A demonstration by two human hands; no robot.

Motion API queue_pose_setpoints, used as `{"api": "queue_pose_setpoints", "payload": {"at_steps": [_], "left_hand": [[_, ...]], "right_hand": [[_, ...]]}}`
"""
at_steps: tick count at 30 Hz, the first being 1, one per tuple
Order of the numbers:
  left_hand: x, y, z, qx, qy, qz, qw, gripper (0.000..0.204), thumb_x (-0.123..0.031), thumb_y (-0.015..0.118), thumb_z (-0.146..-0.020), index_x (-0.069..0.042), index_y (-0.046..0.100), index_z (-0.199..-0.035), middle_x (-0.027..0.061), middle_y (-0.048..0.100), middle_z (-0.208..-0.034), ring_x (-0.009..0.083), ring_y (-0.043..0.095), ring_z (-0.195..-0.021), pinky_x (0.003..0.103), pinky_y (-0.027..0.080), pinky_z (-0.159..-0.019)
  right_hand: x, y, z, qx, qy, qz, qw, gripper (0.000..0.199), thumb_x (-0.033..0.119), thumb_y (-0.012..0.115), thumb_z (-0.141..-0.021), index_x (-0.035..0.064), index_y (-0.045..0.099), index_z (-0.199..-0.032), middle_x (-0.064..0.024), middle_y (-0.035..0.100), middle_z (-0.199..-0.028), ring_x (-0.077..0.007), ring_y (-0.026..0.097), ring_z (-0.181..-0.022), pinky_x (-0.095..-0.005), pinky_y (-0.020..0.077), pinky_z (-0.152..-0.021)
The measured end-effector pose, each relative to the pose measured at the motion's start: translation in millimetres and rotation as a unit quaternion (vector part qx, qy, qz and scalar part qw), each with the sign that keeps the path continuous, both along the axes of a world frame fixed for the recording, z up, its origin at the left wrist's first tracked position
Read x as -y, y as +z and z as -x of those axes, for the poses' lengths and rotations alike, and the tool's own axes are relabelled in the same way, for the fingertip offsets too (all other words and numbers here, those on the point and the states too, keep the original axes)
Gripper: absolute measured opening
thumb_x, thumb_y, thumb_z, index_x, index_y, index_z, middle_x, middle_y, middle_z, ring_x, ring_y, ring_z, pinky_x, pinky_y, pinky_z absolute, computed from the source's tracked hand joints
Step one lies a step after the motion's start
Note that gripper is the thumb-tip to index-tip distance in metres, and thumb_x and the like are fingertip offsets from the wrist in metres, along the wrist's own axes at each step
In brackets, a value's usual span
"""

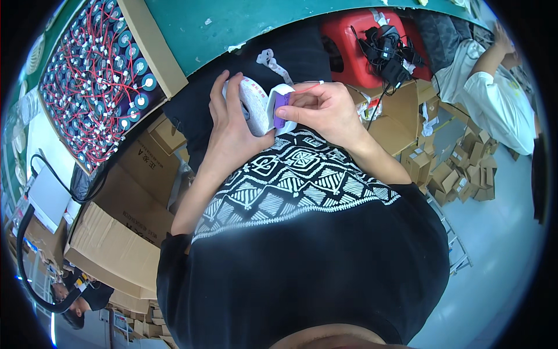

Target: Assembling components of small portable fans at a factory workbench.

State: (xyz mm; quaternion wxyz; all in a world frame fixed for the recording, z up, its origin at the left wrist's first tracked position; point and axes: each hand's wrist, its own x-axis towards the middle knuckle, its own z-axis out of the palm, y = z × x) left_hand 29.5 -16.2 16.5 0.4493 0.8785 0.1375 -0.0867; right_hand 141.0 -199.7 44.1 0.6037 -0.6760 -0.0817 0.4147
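My left hand (228, 125) is wrapped round a roll of white paper labels with red print (254, 104), held in front of my chest. A loose end of white strip (276, 65) trails beyond the roll over dark cloth. Between the thumb and fingers of my right hand (328, 113) is a small purple piece (281, 109), close against the right side of the roll. White material shows around the purple piece; whether it belongs to the roll cannot be made out. A red wire with a white connector (318, 84) sticks out over my right fingers.
A carton (152, 43) of round cells with red wires and white connectors stands at left on the green table (215, 29). A red stool (349, 55) holds black adapters and cables (389, 55). Small cardboard boxes (465, 168) lie at right, near another person's white sleeve (494, 110).
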Motion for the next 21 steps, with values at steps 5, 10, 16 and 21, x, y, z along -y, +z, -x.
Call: {"api": "queue_pose_setpoints", "payload": {"at_steps": [5, 10, 16, 21], "left_hand": [[-2, 0, -2, -0.021, 0.002, 0.034, 0.999, 0.118, -0.017, 0.09, -0.064, -0.003, 0.019, -0.157, 0.0268, 0.021, -0.156, 0.0481, 0.037, -0.143, 0.05, 0.044, -0.113], [-3, -4, -1, -0.006, 0.006, 0.024, 1.0, 0.117, -0.016, 0.089, -0.063, -0.005, 0.02, -0.157, 0.0264, 0.023, -0.154, 0.0478, 0.039, -0.141, 0.05, 0.044, -0.113], [-2, -3, 1, -0.014, 0.003, 0.003, 1.0, 0.114, -0.016, 0.09, -0.063, -0.009, 0.025, -0.157, 0.0257, 0.026, -0.151, 0.0478, 0.041, -0.138, 0.05, 0.046, -0.11], [3, 2, 4, 0.021, 0.025, -0.06, 0.998, 0.109, -0.016, 0.091, -0.063, -0.011, 0.031, -0.154, 0.0247, 0.027, -0.151, 0.0508, 0.039, -0.135, 0.054, 0.049, -0.105]], "right_hand": [[-2, 2, -1, 0.018, -0.008, 0.018, 1.0, 0.03, 0.014, 0.085, -0.087, -0.007, 0.075, -0.106, -0.007, 0.077, -0.086, -0.0056, 0.07, -0.076, -0.0208, 0.0543, -0.07], [-3, 0, 0, 0.028, -0.017, 0.014, 0.999, 0.03, 0.014, 0.086, -0.086, -0.0068, 0.075, -0.105, -0.0067, 0.078, -0.085, -0.0046, 0.069, -0.075, -0.02, 0.0537, -0.069], [-4, -3, 4, 0.061, -0.019, 0.038, 0.997, 0.032, 0.013, 0.086, -0.086, -0.0065, 0.074, -0.108, -0.0087, 0.079, -0.088, -0.0049, 0.07, -0.075, -0.0205, 0.0541, -0.069], [3, -5, 12, -0.022, -0.04, 0.028, 0.999, 0.033, 0.01, 0.085, -0.086, -0.0052, 0.07, -0.112, -0.0064, 0.078, -0.093, -0.0056, 0.07, -0.082, -0.0212, 0.0546, -0.072]]}}
